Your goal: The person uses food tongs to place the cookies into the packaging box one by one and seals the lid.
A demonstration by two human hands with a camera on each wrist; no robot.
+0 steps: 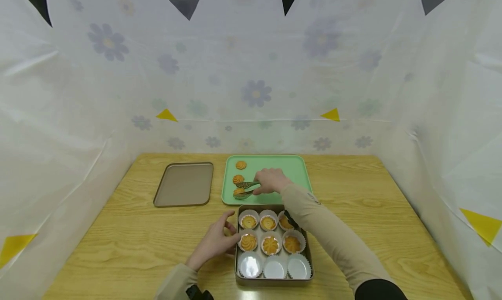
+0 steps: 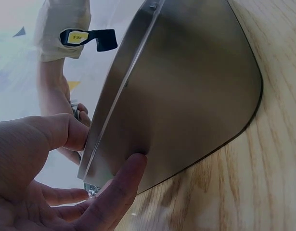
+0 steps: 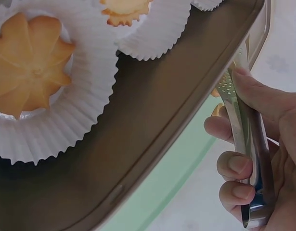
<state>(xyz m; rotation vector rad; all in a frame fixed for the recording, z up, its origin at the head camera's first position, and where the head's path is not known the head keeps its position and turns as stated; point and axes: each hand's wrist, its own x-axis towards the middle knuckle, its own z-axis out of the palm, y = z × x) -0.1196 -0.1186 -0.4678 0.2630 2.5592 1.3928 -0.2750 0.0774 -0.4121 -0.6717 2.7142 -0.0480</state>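
My right hand (image 1: 269, 180) grips metal tongs (image 3: 249, 139) with perforated tips over the green tray (image 1: 274, 165). The tips straddle the nearest piped cookie (image 1: 239, 191); whether they touch it I cannot tell. Behind it lie a swirled cookie (image 1: 238, 179) and a farther cookie (image 1: 241, 165). A metal baking tin (image 1: 274, 282) holds white fluted paper cups. Cookies sit in its back and middle rows, while the front row's paper cups (image 1: 275, 267) show bare bottoms. My left hand (image 1: 217, 237) touches the tin's left side, thumb at the rim, a straight finger (image 2: 123, 180) against the outer wall.
A flat brown tray (image 1: 184, 184) lies left of the green tray on the wooden table (image 1: 129, 247). The tin stands directly in front of the green tray. My right forearm (image 1: 333, 230) crosses above the tin's back right corner. White sheeting (image 1: 255, 65) surrounds the table.
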